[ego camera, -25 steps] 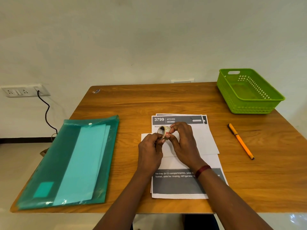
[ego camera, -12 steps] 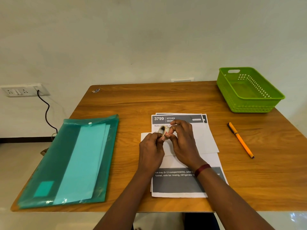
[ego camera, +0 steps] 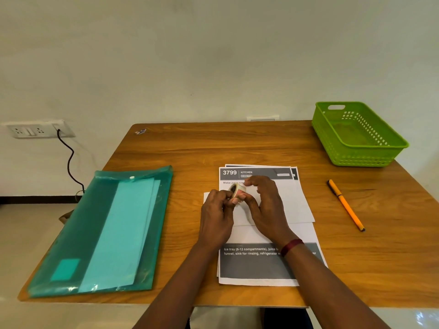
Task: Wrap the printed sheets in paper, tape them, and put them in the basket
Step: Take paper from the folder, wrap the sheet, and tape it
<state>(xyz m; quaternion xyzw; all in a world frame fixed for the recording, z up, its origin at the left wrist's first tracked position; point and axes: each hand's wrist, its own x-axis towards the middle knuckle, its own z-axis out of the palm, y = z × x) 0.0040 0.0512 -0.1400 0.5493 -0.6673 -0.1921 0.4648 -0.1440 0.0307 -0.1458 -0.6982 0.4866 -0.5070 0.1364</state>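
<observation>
Wooden tabletop (ego camera: 237, 148) set against a plain wall, which carries a socket plate (ego camera: 35, 130) with a black cable (ego camera: 69, 162) hanging from it to the left of the tabletop. Translucent teal folder (ego camera: 99, 233) lies flat along the left edge, reaching the near left corner, with pale sheets visible inside it and its snap button toward the far end. Printed sheets (ego camera: 256, 269) lie stacked at the middle of the near edge, slightly fanned, with a header reading "3799 KITCHEN" at the far end and a grey band of text at the near end. Plain white paper (ego camera: 294, 210) lies across the middle of that stack, its left edge projecting just past the sheets. Green perforated basket (ego camera: 356, 136) stands at the far right corner, well apart from the stack. Left hand (ego camera: 216, 219) and right hand (ego camera: 268, 207) are brought together above the white paper; both hands pinch one tape roll (ego camera: 237, 189) between fingertips and thumbs, the roll's open core facing left and away. Whether any tape is drawn off cannot be told. Orange pen (ego camera: 345, 205) lies on the tabletop between the stack and the right edge, touching neither. Dark red band (ego camera: 293, 245) sits on the right wrist. Small scrap (ego camera: 140, 131) lies at the far left corner.
</observation>
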